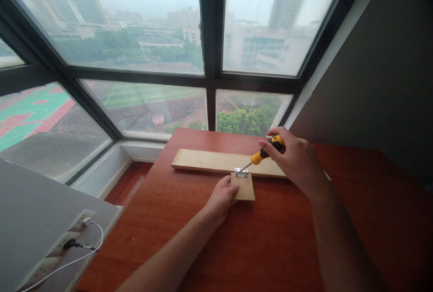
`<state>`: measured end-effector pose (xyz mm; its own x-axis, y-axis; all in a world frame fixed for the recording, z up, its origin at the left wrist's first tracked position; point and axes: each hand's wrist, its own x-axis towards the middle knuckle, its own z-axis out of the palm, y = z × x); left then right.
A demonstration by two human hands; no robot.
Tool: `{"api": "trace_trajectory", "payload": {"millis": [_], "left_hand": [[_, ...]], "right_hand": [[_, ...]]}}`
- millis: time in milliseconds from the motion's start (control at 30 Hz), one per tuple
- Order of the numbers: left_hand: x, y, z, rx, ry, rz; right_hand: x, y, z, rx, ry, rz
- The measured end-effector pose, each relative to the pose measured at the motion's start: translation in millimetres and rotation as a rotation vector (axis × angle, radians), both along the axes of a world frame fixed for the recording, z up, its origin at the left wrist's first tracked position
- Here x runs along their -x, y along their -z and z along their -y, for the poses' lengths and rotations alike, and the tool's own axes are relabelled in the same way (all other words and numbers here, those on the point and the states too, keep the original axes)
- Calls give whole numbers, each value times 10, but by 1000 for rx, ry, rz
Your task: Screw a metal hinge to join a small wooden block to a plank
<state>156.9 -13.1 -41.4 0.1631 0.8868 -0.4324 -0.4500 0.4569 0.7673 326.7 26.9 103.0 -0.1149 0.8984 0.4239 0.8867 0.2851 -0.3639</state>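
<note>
My right hand (pixel 297 159) is closed round the yellow and black handle of a screwdriver (pixel 257 157). The screwdriver slants down to the left, its tip at a small metal hinge (pixel 241 172). That hinge spans the edge of a long pale wooden board (pixel 206 160) and a small square wooden piece (pixel 246 189). My left hand (pixel 223 195) grips the small piece by its left side, thumb on top and the other fingers partly hidden. Whether the tip sits in a screw is too small to tell.
Everything lies on a reddish-brown wooden table (pixel 270 233). Large windows with dark frames (pixel 210 57) rise behind it. At the lower left, a white cable (pixel 101 233) and a black plug (pixel 70 244) are in wall sockets. A grey wall stands on the right.
</note>
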Motion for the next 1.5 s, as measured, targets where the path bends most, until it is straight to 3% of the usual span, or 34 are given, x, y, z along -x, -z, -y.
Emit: {"api": "trace_trajectory", "payload": {"millis": [200,433,533,833,1267,1500], "left_hand": [[0,1,1,2,-5,10],[2,-7,-3,9,-1,12],[8,-8,-7,19,-3,33],[18,-26,-1,34,-11,33],[18,-37,-5,30,0,28],[0,-82,1,38,1,1]], "right_hand": [[-16,-26,27,26,75,41],[-140,-53,16,280,-395,-345],[-157,-46,-8,257,-313,-342],[-135,-59,1,74,-36,-64],[-73,-81,59,50,98,117],[3,-81,86,32,126,108]]}}
